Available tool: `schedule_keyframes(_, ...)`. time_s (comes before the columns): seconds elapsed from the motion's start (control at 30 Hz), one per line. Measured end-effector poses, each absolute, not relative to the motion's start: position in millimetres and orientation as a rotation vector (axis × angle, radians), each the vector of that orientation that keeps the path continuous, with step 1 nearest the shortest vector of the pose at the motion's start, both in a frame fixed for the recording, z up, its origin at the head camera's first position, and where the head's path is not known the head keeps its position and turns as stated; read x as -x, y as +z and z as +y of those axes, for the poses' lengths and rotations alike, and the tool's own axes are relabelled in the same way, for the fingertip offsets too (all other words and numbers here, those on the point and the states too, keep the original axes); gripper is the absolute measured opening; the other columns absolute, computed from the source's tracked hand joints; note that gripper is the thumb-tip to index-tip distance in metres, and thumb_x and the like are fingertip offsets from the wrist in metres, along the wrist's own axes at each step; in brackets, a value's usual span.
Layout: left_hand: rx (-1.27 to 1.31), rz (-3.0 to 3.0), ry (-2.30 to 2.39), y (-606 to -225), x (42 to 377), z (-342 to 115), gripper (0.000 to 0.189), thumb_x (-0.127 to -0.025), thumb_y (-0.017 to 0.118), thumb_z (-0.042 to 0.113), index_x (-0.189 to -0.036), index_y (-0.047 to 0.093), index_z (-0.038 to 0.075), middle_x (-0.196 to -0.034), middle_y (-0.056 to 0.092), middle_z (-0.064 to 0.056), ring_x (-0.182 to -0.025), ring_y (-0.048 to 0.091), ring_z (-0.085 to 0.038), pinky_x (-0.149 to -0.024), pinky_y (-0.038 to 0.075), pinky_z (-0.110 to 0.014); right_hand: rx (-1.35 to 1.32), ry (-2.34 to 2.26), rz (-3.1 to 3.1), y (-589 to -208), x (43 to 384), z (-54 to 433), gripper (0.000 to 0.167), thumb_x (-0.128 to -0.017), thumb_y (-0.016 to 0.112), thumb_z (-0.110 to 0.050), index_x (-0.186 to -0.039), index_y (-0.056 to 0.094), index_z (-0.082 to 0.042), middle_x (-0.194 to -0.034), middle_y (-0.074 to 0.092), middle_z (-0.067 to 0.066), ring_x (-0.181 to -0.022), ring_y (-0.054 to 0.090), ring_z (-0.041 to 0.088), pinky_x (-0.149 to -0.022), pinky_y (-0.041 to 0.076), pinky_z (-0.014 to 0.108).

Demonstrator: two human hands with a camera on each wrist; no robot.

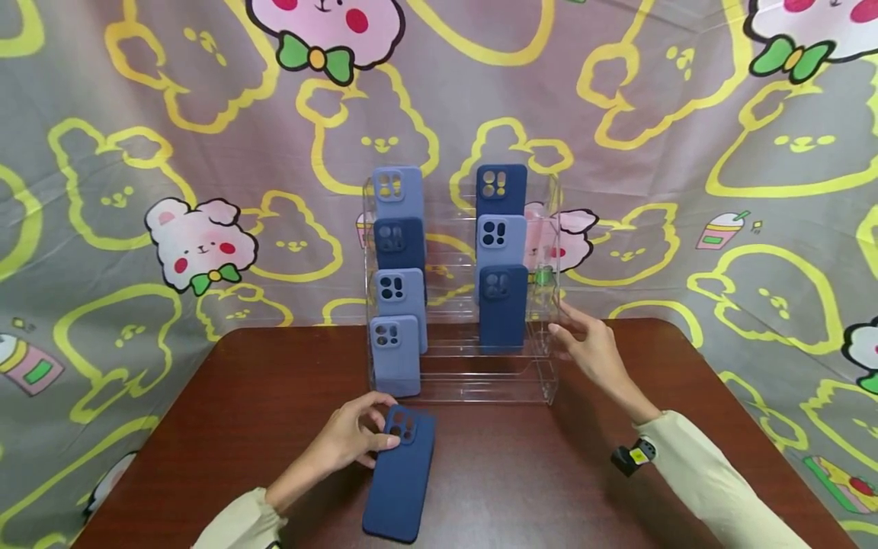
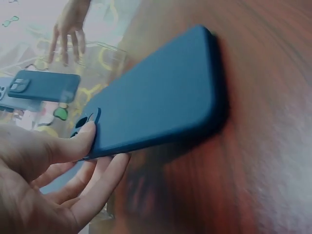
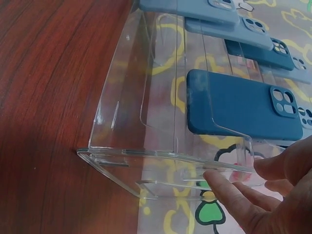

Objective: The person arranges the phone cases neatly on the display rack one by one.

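Observation:
My left hand [image 1: 348, 436] pinches a dark blue phone case [image 1: 401, 488] near its camera cutouts, thumb on the back face and fingers beneath. In the left wrist view the case [image 2: 161, 92] slants just over the wooden surface. At the right side of a clear acrylic tiered rack [image 1: 473, 375], my right hand [image 1: 595, 352] touches the side panel with fairly straight fingers. Closest to it stands a dark blue case [image 1: 504, 316] in the rack's right column. In the right wrist view, thumb and fingertips [image 3: 214, 180] rest by the panel's edge.
Light and dark blue cases stand in two columns on the rack, such as a light blue one [image 1: 396, 366] at the lower left. The brown table [image 1: 521, 473] is backed by a patterned cloth [image 1: 453, 91] close behind the rack.

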State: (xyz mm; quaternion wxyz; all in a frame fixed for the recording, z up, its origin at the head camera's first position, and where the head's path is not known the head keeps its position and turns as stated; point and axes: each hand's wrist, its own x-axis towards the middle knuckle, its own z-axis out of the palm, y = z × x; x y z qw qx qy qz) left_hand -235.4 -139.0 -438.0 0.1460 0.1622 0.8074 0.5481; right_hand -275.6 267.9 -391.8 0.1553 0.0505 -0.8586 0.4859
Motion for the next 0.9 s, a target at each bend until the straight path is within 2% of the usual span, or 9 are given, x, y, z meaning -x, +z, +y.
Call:
schedule_keyframes(0.1,-0.501,2.261,1.654,-432,239,-136,0.051,-0.09,0.081,0.001,-0.136,0.059,-0.004,-0.093,0.062,-0.013,-0.068,0.072,-0.023,-0.054,0.065,-0.048,-0.14,1.398,-2.455,-392,276,268,0.055,-0.104,0.064,-0.003,-0.156,0.046,0.001,-0.13,0.066,0.035,-0.102,0.073,0.047,-0.071,0.067,0.037)
schedule_keyframes(0.2,-0.495,2.223,1.701,-426,242,-132,0.05,-0.093,0.079,0.003,-0.138,0.058,-0.004,-0.092,0.061,-0.011,-0.071,0.069,-0.021,-0.057,0.066,-0.049,-0.143,1.399,-2.45,-393,276,268,0.054,-0.104,0.064,-0.003,-0.155,0.047,0.001,-0.129,0.066,0.035,-0.097,0.077,0.032,-0.069,0.067,0.034)
schedule_keyframes(0.33,-0.47,2.203,1.735,-417,247,-125,0.051,-0.095,0.078,0.007,-0.14,0.057,-0.002,-0.093,0.061,-0.011,-0.073,0.066,-0.02,-0.062,0.067,-0.05,-0.159,1.387,-2.45,-393,276,269,0.054,-0.103,0.064,-0.003,-0.155,0.048,0.0,-0.128,0.067,0.035,-0.089,0.076,0.015,-0.069,0.067,0.037)
schedule_keyframes(0.47,-0.473,2.215,1.758,-405,252,-114,0.05,-0.094,0.079,0.009,-0.14,0.06,0.002,-0.098,0.061,-0.013,-0.072,0.069,-0.02,-0.065,0.067,-0.052,-0.162,1.393,-2.445,-392,276,269,0.054,-0.103,0.065,-0.002,-0.154,0.048,0.001,-0.128,0.067,0.035,-0.086,0.076,0.011,-0.07,0.067,0.039)
schedule_keyframes(0.5,-0.473,2.23,1.759,-402,254,-110,0.05,-0.094,0.079,0.009,-0.139,0.061,0.003,-0.099,0.061,-0.014,-0.072,0.069,-0.02,-0.065,0.068,-0.05,-0.161,1.395,-2.444,-391,276,269,0.054,-0.103,0.065,-0.003,-0.155,0.048,0.001,-0.128,0.067,0.035,-0.086,0.076,0.013,-0.071,0.067,0.039)
schedule_keyframes(0.7,-0.472,2.271,1.82,-386,268,-90,0.051,-0.093,0.08,0.009,-0.14,0.062,0.006,-0.099,0.06,-0.012,-0.071,0.071,-0.02,-0.067,0.068,-0.05,-0.168,1.389,-2.445,-392,276,268,0.055,-0.104,0.065,-0.004,-0.155,0.047,0.001,-0.129,0.067,0.034,-0.099,0.074,0.046,-0.072,0.067,0.043)
schedule_keyframes(0.9,-0.465,2.342,1.884,-371,281,-70,0.049,-0.092,0.08,0.007,-0.138,0.065,0.012,-0.098,0.059,-0.01,-0.069,0.071,-0.02,-0.07,0.067,-0.053,-0.172,1.386,-2.443,-392,275,268,0.054,-0.104,0.065,-0.004,-0.155,0.048,0.0,-0.129,0.067,0.034,-0.1,0.074,0.048,-0.072,0.067,0.043)
